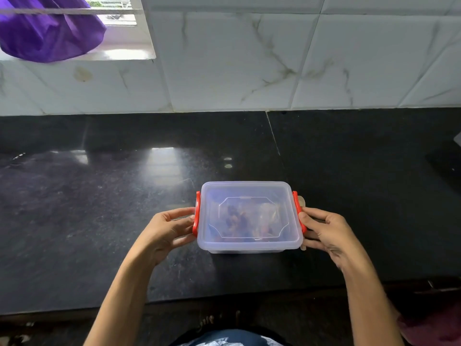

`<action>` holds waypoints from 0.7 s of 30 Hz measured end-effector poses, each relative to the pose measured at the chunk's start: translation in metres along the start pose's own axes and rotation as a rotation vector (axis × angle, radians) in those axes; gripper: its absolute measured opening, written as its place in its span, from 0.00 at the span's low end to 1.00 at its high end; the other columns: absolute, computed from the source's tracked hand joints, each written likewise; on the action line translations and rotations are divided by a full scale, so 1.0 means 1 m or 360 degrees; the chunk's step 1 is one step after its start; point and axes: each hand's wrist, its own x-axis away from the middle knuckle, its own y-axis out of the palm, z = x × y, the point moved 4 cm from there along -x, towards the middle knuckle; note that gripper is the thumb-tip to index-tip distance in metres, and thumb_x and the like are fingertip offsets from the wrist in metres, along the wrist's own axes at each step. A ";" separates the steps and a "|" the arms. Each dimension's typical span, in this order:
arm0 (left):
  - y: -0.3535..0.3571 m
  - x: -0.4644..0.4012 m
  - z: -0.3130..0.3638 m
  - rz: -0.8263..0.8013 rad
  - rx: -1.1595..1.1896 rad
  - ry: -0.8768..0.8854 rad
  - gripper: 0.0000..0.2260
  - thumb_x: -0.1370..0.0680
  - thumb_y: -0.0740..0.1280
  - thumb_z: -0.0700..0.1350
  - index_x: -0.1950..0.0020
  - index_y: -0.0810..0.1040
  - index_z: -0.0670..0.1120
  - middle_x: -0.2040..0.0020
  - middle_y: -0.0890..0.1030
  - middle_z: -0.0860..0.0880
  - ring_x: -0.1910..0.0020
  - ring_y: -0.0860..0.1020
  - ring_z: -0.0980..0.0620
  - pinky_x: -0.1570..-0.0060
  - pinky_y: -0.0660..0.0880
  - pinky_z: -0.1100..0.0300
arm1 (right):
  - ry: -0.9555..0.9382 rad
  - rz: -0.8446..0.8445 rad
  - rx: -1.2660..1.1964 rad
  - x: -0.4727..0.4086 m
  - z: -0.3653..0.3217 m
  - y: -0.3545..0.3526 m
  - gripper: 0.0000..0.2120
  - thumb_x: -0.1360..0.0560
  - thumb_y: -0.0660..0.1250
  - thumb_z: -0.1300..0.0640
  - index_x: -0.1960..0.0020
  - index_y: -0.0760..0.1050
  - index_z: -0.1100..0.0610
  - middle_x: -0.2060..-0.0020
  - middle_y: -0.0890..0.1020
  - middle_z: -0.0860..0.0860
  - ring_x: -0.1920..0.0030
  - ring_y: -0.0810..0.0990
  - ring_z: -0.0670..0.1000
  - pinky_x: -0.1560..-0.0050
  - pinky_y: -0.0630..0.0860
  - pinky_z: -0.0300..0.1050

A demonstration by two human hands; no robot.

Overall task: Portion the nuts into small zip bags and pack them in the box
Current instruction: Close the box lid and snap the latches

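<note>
From the head view, a clear plastic box (pixel 249 216) sits on a black stone counter (pixel 99 196), nearer the front edge than the wall and a little right of the middle. Its translucent lid (pixel 249 193) is on, with a red clip (pixel 197 213) at the left end and another red clip (pixel 298 211) at the right end. Through the cloudy lid only dark and pale shapes show; these look like bagged nuts (pixel 239 218), but single bags cannot be told apart or counted. The left hand (pixel 167 228) grips the left end of the box, fingers curled against the clip, and the right hand (pixel 321 231) holds the right end the same way, thumb on the clip. The fingertips behind the box ends are hidden. A small pale thing just behind the right clip is too covered to name. Behind the counter stands a white marbled tile wall (pixel 274 58). At the top left corner a purple cloth (pixel 50 33) hangs before a window (pixel 112 11), cut off by the frame. A dark object at the right edge is also cut off.
</note>
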 end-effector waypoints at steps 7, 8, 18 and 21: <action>-0.007 0.004 0.025 -0.0095 0.0075 0.0002 0.06 0.27 0.65 0.34 0.53 0.80 0.38 0.65 0.84 0.44 0.68 0.83 0.52 0.68 0.81 0.60 | -0.0212 -0.0107 0.0169 0.002 -0.050 0.008 0.11 0.24 0.66 0.62 0.43 0.79 0.53 0.48 0.83 0.52 0.53 0.84 0.51 0.59 0.82 0.49; -0.009 0.004 0.029 -0.0091 0.0084 0.0016 0.06 0.26 0.65 0.33 0.53 0.80 0.38 0.64 0.84 0.43 0.68 0.83 0.51 0.67 0.81 0.60 | -0.0273 -0.0132 0.0221 0.002 -0.063 0.011 0.11 0.24 0.65 0.62 0.43 0.79 0.53 0.51 0.83 0.51 0.55 0.84 0.50 0.61 0.82 0.47; -0.009 -0.003 0.046 0.0083 -0.0097 0.0166 0.03 0.25 0.68 0.35 0.56 0.81 0.39 0.64 0.85 0.44 0.66 0.84 0.53 0.63 0.81 0.62 | -0.0975 -0.0256 0.0874 -0.071 -0.197 0.117 0.12 0.21 0.61 0.63 0.41 0.79 0.61 0.47 0.82 0.56 0.51 0.79 0.49 0.49 0.74 0.43; -0.004 -0.012 0.036 0.0107 -0.0016 0.0086 0.04 0.26 0.70 0.36 0.53 0.82 0.38 0.60 0.85 0.41 0.64 0.84 0.52 0.62 0.81 0.62 | -0.1052 -0.0346 0.1070 -0.092 -0.212 0.164 0.13 0.20 0.59 0.64 0.40 0.79 0.62 0.45 0.82 0.58 0.48 0.78 0.51 0.46 0.71 0.42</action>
